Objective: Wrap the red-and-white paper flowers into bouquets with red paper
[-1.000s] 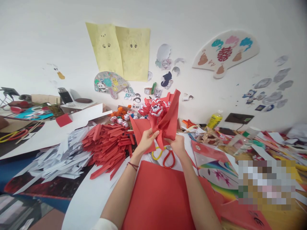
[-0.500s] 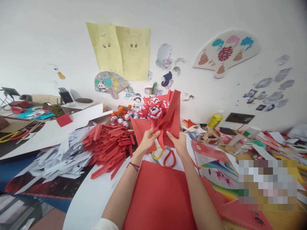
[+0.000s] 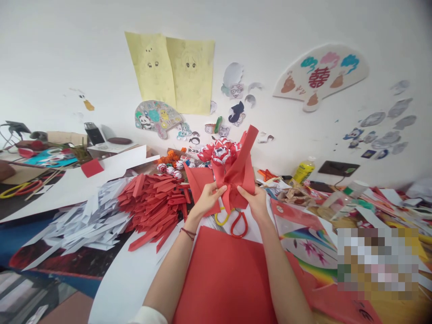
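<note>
We have the red wrapping paper (image 3: 245,155) up in front of us, folded around the base of the red-&-white paper flowers (image 3: 222,154), above the far edge of the flat red sheet (image 3: 226,279). Our L hand (image 3: 206,198) is clamped on the wrap's L side, thumb in front; our R hand (image 3: 257,201) pinches the other side, thumb facing the L one w/ gathered folds btwn. Fingertips behind the paper are hidden, so can't tell how deep they reach.

To do this gather well, we'd prob. want even pressure from both thumbs, pleats drawn in snug at the neck, w/o crushing the blooms. The tall R flap rises past the flowers & looks apt to spring open if our R pinch slackens; best to ease it inward gently, b/c a hard tug could tear or crease it. Loose tails hang just above the scissors (image 3: 239,236), so we should mind those handles. Red strips (image 3: 151,202) & white strips (image 3: 91,216) lie off L.
</note>
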### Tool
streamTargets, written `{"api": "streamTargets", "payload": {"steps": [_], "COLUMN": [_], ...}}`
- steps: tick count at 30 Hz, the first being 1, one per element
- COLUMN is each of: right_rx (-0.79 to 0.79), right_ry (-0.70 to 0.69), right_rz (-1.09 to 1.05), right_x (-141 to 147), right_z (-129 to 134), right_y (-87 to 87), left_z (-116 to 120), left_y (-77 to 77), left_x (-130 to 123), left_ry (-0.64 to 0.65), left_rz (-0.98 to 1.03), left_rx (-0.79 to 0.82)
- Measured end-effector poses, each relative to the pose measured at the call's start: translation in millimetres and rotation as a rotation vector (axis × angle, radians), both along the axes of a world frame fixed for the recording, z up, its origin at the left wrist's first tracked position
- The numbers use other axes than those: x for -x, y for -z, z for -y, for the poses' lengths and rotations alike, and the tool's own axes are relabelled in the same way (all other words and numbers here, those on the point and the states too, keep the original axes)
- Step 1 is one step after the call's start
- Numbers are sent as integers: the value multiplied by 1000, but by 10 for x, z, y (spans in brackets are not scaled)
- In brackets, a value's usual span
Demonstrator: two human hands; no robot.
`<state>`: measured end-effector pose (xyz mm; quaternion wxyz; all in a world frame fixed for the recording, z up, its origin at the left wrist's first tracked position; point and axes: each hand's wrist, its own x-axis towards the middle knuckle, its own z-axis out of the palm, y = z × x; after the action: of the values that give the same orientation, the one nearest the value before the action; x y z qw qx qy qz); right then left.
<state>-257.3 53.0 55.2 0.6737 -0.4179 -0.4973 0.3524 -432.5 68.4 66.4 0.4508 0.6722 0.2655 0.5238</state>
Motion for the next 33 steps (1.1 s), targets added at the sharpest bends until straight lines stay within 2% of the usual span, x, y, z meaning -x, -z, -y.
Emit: {"api": "streamTargets", "payload": {"steps": [4, 14, 19, 22, 28, 33], "right_rx": [-49, -132, -215, -171, 2, 7], "right_ry": [87, 169, 199, 193, 168, 217], "right_rz": [85, 363, 475, 453, 264, 249], "right_x": [35, 89, 109, 126, 123, 112], "right_z": [28, 89, 81, 75, 22, -8], "right_y": [-44, -93, -90, -77, -36, -19], "left_z": [-8, -25, -23, -32, -50, -19], "left_y": [17, 41, 52, 72, 114, 101], "left_x": [-34, -83, -117, -123, -131, -144], "left_ry": [-37, -342, -455, -471, -425, -380], "left_rz": [-18, -212, -310, -324, -328, -339], "left_rx": [-71, -319, -366, -379, -388, -384]}}
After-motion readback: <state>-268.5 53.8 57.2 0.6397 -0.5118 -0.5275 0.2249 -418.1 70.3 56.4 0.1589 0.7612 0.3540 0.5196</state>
